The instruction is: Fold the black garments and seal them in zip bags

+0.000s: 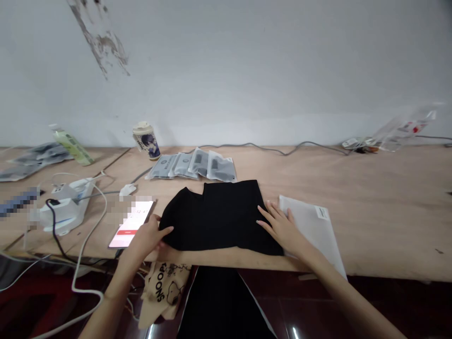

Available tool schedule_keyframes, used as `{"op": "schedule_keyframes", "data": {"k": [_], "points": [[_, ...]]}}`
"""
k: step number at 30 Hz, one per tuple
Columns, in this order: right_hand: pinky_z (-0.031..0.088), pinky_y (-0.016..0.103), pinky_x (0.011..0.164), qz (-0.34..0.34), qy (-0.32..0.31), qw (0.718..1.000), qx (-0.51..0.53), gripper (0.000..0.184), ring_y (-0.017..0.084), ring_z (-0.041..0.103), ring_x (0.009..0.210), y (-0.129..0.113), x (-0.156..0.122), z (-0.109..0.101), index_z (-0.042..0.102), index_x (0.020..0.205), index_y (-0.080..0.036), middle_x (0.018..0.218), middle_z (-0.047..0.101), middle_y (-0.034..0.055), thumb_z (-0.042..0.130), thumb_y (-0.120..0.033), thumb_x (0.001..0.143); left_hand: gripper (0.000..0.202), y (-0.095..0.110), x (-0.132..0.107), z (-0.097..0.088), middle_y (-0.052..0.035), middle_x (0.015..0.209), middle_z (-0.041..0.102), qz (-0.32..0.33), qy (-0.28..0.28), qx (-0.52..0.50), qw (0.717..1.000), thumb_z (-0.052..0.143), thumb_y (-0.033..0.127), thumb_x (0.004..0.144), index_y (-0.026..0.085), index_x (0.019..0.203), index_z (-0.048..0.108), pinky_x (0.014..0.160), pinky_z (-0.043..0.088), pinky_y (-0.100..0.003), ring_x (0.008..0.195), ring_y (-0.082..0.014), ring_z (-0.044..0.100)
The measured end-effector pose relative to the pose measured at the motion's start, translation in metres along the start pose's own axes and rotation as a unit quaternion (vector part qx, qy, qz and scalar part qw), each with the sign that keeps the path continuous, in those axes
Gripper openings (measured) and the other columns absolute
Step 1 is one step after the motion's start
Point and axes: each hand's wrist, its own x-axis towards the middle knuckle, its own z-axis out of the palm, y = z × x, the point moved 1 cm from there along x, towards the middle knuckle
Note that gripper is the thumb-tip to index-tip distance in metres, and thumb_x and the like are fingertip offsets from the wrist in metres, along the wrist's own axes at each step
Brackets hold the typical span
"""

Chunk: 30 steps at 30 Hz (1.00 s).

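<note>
A folded black garment (215,216) lies on the wooden table (381,216) near its front edge. My left hand (150,235) grips the garment's left edge, thumb on top and fingers tucked under the cloth. My right hand (280,225) rests flat on the garment's right edge with fingers spread. Beside my right hand lies a flat translucent plastic bag (314,226) with a small label. More black cloth (221,301) hangs below the table edge in front of me.
A phone (132,217) with a lit screen lies left of the garment. Behind it sit several packed grey bags (194,165), a printed cup (146,140), a green bottle (72,147), a white device (65,209) with cables, and a tan printed bag (164,287) under the table.
</note>
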Motion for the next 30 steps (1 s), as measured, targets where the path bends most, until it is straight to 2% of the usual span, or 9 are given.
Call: {"op": "schedule_keyframes", "data": {"k": [3, 6, 9, 13, 15, 20, 22, 26, 30], "points": [[0.015, 0.064, 0.106, -0.007, -0.002, 1.0, 0.009, 0.059, 0.032, 0.025, 0.137, 0.003, 0.0, -0.001, 0.039, 0.14, -0.025, 0.149, 0.031, 0.0132, 0.019, -0.055, 0.094, 0.052, 0.004, 0.003, -0.004, -0.0128, 0.088, 0.068, 0.025, 0.095, 0.095, 0.991, 0.05, 0.052, 0.078, 0.014, 0.113, 0.047, 0.069, 0.047, -0.036, 0.083, -0.0302, 0.066], [0.014, 0.064, 0.106, -0.02, -0.008, 1.0, 0.002, 0.057, 0.033, 0.027, 0.137, 0.003, 0.004, -0.009, 0.042, 0.138, -0.025, 0.147, 0.034, 0.0142, 0.023, -0.055, 0.093, 0.061, 0.021, 0.022, -0.007, -0.0209, 0.113, 0.06, 0.058, 0.177, 0.115, 0.976, 0.044, 0.059, 0.08, 0.011, 0.115, 0.051, 0.081, 0.046, -0.039, 0.101, -0.0326, 0.061], [0.013, 0.063, 0.107, -0.022, -0.001, 1.0, -0.016, 0.056, 0.034, 0.029, 0.136, -0.011, 0.018, -0.024, 0.046, 0.136, -0.022, 0.145, 0.037, 0.0169, 0.028, -0.054, 0.093, 0.059, 0.043, 0.056, -0.005, -0.0218, 0.117, 0.058, 0.108, 0.179, 0.078, 0.975, 0.045, 0.055, 0.083, 0.009, 0.118, 0.053, 0.088, 0.043, -0.037, 0.104, -0.0293, 0.06], [0.017, 0.059, 0.108, -0.045, -0.002, 0.999, 0.001, 0.061, 0.034, 0.032, 0.134, -0.051, 0.046, -0.035, 0.041, 0.139, -0.019, 0.146, 0.034, 0.0196, 0.031, -0.056, 0.092, 0.033, 0.061, 0.093, 0.004, -0.0131, 0.101, 0.067, 0.136, 0.121, 0.051, 0.982, 0.054, 0.038, 0.082, 0.014, 0.104, 0.06, 0.084, 0.044, -0.032, 0.099, -0.026, 0.062], [0.014, 0.059, 0.109, -0.072, -0.016, 0.997, 0.01, 0.064, 0.034, 0.028, 0.136, -0.068, 0.058, -0.033, 0.038, 0.141, -0.017, 0.148, 0.03, 0.0204, 0.032, -0.057, 0.091, 0.025, 0.062, 0.099, 0.008, -0.0108, 0.098, 0.067, 0.14, 0.129, 0.042, 0.981, 0.054, 0.033, 0.082, 0.015, 0.098, 0.06, 0.084, 0.044, -0.032, 0.098, -0.0253, 0.062], [0.012, 0.062, 0.107, -0.083, -0.093, 0.992, 0.013, 0.069, 0.038, 0.02, 0.138, -0.073, 0.075, -0.027, 0.033, 0.143, -0.019, 0.149, 0.025, 0.0198, 0.032, -0.062, 0.089, 0.03, 0.052, 0.091, 0.014, -0.0121, 0.106, 0.056, 0.17, 0.278, 0.012, 0.945, 0.056, 0.036, 0.082, 0.015, 0.104, 0.055, 0.084, 0.046, -0.037, 0.098, -0.0263, 0.059], [0.012, 0.062, 0.107, -0.077, -0.097, 0.992, 0.01, 0.071, 0.039, 0.02, 0.137, -0.074, 0.077, -0.03, 0.033, 0.143, -0.017, 0.149, 0.026, 0.0213, 0.034, -0.062, 0.088, 0.041, 0.049, 0.087, 0.017, -0.0129, 0.111, 0.051, 0.188, 0.277, 0.01, 0.942, 0.058, 0.043, 0.081, 0.015, 0.111, 0.053, 0.083, 0.047, -0.038, 0.097, -0.0262, 0.059], [0.017, 0.058, 0.109, -0.121, -0.036, 0.991, 0.047, 0.073, 0.037, 0.022, 0.137, -0.097, 0.071, -0.033, 0.031, 0.144, -0.013, 0.148, 0.027, 0.0213, 0.034, -0.061, 0.088, 0.071, 0.049, 0.07, 0.022, -0.0201, 0.12, 0.044, 0.222, 0.284, 0.08, 0.93, 0.063, 0.05, 0.075, 0.009, 0.129, 0.042, 0.088, 0.045, -0.046, 0.107, -0.0338, 0.054], [0.019, 0.056, 0.109, -0.213, -0.01, 0.973, 0.088, 0.072, 0.033, 0.023, 0.138, -0.129, 0.063, -0.016, 0.033, 0.143, -0.018, 0.149, 0.029, 0.0178, 0.032, -0.064, 0.087, 0.057, 0.048, 0.026, 0.027, -0.0201, 0.132, 0.04, 0.325, 0.322, 0.126, 0.881, 0.055, 0.047, 0.083, 0.014, 0.129, 0.045, 0.097, 0.039, -0.051, 0.123, -0.0355, 0.042]]}}
